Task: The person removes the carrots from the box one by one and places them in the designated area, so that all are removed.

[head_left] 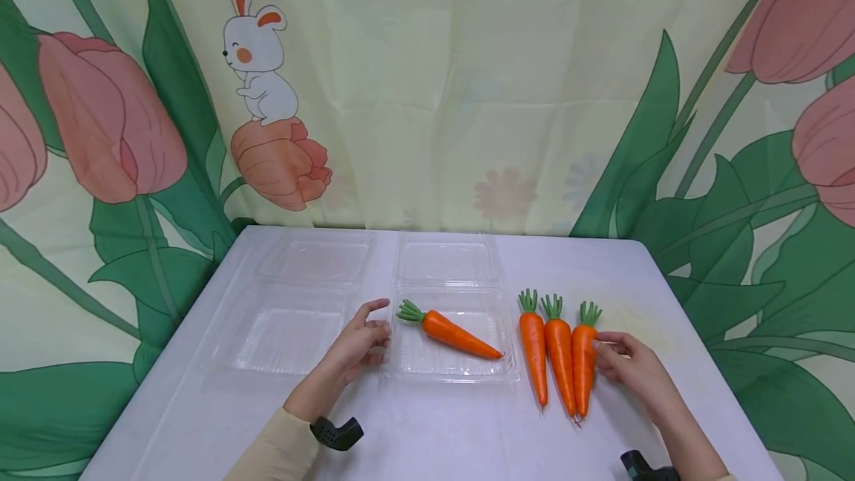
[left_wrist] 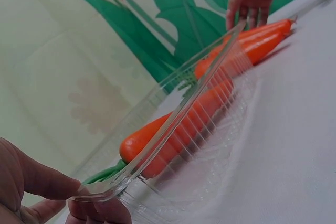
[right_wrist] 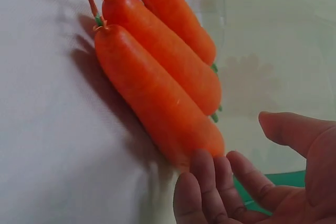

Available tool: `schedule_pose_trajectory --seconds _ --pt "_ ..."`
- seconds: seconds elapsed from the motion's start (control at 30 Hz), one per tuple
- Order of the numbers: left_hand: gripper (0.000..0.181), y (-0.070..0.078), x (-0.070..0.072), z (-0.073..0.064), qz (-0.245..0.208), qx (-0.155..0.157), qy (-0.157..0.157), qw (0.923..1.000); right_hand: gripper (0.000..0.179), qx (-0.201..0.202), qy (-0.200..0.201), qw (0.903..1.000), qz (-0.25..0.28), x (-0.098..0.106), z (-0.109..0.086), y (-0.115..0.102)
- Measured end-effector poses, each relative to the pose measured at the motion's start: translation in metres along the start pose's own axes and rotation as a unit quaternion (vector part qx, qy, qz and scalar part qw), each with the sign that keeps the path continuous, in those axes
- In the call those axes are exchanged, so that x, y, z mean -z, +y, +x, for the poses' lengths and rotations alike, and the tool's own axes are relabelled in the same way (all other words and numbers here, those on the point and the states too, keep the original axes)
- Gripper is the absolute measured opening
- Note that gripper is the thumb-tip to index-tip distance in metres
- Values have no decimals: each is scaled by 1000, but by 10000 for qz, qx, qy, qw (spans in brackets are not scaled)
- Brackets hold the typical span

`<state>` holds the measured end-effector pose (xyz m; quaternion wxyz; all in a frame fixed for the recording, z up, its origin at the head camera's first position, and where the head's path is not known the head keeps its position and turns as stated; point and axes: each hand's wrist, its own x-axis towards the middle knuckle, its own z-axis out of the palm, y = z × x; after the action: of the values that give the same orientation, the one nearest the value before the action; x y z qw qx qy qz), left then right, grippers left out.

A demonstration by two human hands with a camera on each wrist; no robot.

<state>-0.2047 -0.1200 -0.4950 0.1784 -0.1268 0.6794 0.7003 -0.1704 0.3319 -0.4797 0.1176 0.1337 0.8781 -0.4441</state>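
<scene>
My left hand [head_left: 362,340] is at the left edge of a clear plastic clamshell box [head_left: 414,371]. In the left wrist view its fingers [left_wrist: 52,183] lie above and below the box's rim, holding it. One orange carrot [head_left: 459,334] with a green top lies aslant in that box. To the right, three carrots lie side by side on the table: a left one [head_left: 533,355], a middle one [head_left: 559,362] and a right one [head_left: 584,370]. My right hand [head_left: 628,368] touches the right carrot near its top, thumb apart from the fingers in the right wrist view.
A second clear clamshell box [head_left: 287,340] lies opened out to the left. Both lids, the left lid [head_left: 320,262] and the right lid [head_left: 446,260], lie toward the back. The white table [head_left: 467,436] ends at a tulip-printed curtain [head_left: 427,95].
</scene>
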Motion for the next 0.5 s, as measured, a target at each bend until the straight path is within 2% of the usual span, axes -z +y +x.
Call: schedule_pose_trajectory --seconds 0.3,0.5 --pt "62 0 -1 0 1 20 -21 10000 63 367 98 9991 -211 -7 -4 -26" --pt "62 -1 0 1 25 -2 -8 10000 59 589 135 9981 -125 -17 -6 -48"
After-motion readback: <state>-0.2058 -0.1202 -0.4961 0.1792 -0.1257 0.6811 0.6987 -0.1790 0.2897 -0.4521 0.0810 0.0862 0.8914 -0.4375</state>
